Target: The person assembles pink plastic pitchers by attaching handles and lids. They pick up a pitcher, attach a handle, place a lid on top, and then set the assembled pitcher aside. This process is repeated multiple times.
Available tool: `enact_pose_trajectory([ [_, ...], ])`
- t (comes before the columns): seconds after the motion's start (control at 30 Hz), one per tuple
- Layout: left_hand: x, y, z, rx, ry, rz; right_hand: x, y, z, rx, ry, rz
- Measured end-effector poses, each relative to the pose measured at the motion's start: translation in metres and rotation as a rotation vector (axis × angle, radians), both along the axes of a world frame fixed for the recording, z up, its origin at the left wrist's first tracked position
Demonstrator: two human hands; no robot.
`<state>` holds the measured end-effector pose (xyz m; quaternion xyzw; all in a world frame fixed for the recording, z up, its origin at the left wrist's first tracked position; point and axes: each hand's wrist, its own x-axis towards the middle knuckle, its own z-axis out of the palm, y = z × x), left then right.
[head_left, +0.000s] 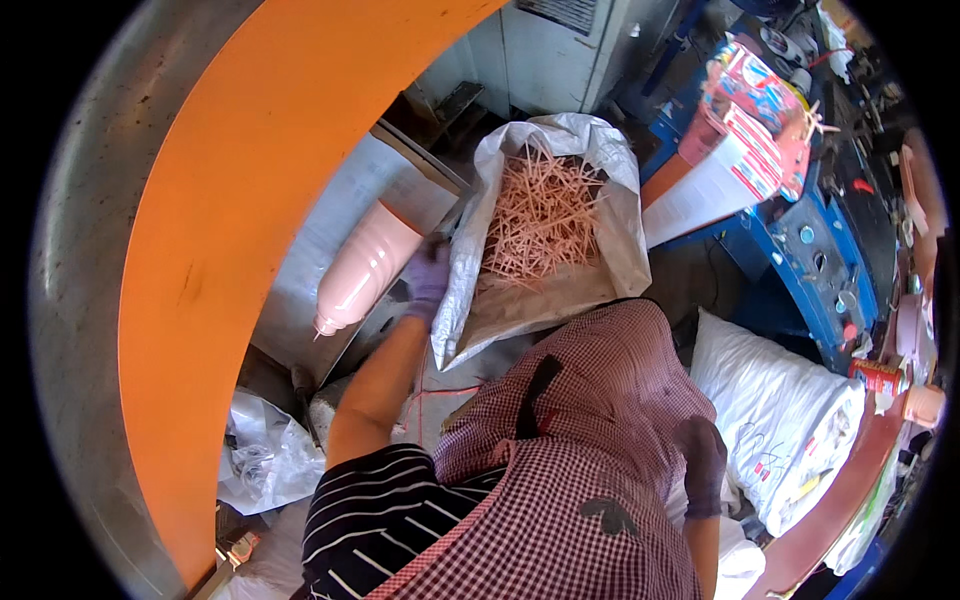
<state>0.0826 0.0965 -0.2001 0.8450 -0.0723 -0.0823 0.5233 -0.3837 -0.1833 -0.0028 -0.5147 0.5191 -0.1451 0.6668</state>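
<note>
My left hand [428, 280], in a purple glove, reaches forward between a pink plastic bottle-shaped piece [365, 270] and the left edge of a white woven sack [462, 290]. Its fingers are dark and smeared, so whether it grips anything cannot be told. The pink piece lies slantwise on a grey metal surface [330, 195], with a thin tail at its lower end. Many pink plastic strips [545, 215] fill the open sack. At the right side of my checked apron hangs my gloved right hand [702, 460], blurred, its fingers unclear.
A big orange curved panel [190, 260] stands close on the left. To the right are a cardboard box [715, 180] on a blue bench [800, 260] and a full white sack [770, 410]. Clear plastic bags [265, 450] lie at lower left.
</note>
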Motion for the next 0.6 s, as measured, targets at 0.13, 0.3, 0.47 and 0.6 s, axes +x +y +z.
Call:
enact_pose_trajectory([
  [0.13,0.053,0.114,0.002,0.804,-0.394,0.113,0.004,-0.013,-0.005,0.140,0.043,0.005],
  [0.3,0.080,0.117,0.056,1.224,-0.512,-0.156,0.032,-0.008,-0.014,0.169,0.105,0.011],
  [0.47,0.111,0.040,0.032,1.065,-0.336,-0.702,0.062,-0.013,-0.015,0.183,0.114,0.162],
  [0.6,0.127,0.025,0.016,1.406,-0.189,-0.800,0.113,-0.023,0.021,-0.114,0.164,0.469],
])
